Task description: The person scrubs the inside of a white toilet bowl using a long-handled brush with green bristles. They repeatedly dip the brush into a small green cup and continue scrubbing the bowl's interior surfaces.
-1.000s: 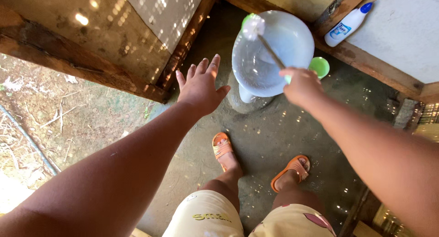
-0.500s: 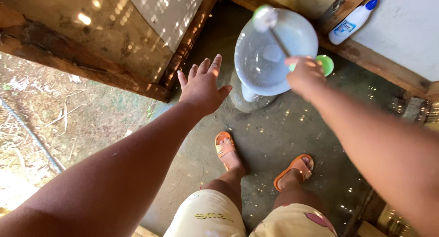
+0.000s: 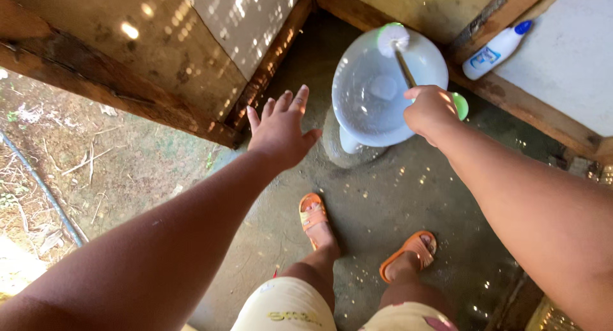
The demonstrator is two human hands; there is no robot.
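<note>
While the brush head has slid to the toilet bowl far rim, right hand stays clenched on its handle; left hand hovers, 5 fingers spread.

We see dim, shaded daylight, with sun dapples on the wooden wall. Bottom-left ground is overexposed. Edges curve slightly; focus is sharp.

left hand splayed, right hand fisted
</note>
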